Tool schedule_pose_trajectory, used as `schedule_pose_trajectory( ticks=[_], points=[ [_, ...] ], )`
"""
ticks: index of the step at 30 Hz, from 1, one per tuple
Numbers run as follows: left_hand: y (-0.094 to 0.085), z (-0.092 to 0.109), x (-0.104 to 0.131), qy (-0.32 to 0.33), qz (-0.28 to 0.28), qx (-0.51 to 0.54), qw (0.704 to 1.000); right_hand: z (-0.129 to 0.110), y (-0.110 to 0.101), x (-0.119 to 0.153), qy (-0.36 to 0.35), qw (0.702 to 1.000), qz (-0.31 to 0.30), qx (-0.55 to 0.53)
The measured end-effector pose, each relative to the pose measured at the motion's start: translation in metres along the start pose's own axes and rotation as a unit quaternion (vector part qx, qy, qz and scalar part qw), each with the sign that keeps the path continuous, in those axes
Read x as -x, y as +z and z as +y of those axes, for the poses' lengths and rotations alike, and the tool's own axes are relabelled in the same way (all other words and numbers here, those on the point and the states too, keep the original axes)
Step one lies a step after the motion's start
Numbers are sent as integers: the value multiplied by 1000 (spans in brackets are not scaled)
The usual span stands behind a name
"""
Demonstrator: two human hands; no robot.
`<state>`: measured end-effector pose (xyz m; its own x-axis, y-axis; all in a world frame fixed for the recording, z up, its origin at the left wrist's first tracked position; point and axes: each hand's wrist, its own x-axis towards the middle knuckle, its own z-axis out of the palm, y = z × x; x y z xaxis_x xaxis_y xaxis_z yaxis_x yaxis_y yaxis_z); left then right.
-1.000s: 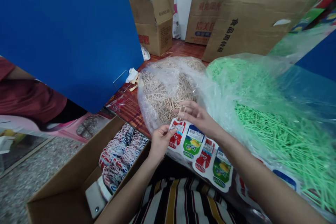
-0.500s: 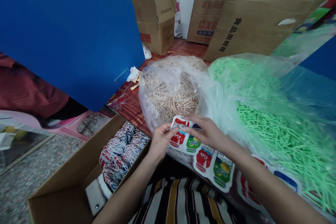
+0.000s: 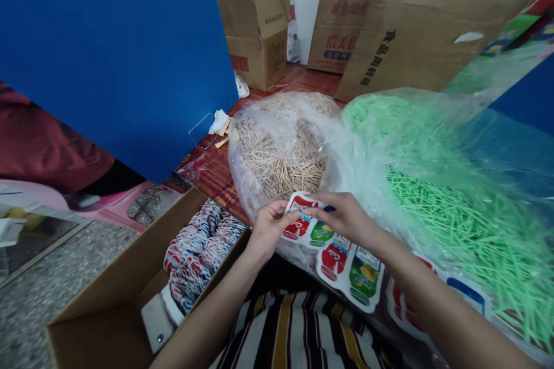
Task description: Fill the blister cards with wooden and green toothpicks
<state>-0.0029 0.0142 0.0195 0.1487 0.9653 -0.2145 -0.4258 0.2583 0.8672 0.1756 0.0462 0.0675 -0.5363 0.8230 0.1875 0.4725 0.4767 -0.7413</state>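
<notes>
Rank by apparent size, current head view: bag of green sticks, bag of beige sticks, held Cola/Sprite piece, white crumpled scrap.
1. Bag of green sticks, cut off at the right edge
2. Bag of beige sticks
3. Held Cola/Sprite piece, partly hidden by the right hand
4. White crumpled scrap

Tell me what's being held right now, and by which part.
A Cola-and-Sprite packet: the left hand pinches its left edge; the right hand holds its upper part.

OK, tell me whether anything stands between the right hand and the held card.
Nothing visible does: the right hand lies right over part of the held card, while the left hand pinches its left edge.
</notes>
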Motion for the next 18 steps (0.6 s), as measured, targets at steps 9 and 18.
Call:
schedule_pose_trajectory(
  ticks=[9, 18],
  points=[
    [7, -1, 0, -29, -24, -76, 996, -6, -11, 3, 68, 993, 29, -97],
    [6, -6, -2, 37, 0, -150, 988, -9, -15, 11, 21, 998, -10, -55]
  ],
)
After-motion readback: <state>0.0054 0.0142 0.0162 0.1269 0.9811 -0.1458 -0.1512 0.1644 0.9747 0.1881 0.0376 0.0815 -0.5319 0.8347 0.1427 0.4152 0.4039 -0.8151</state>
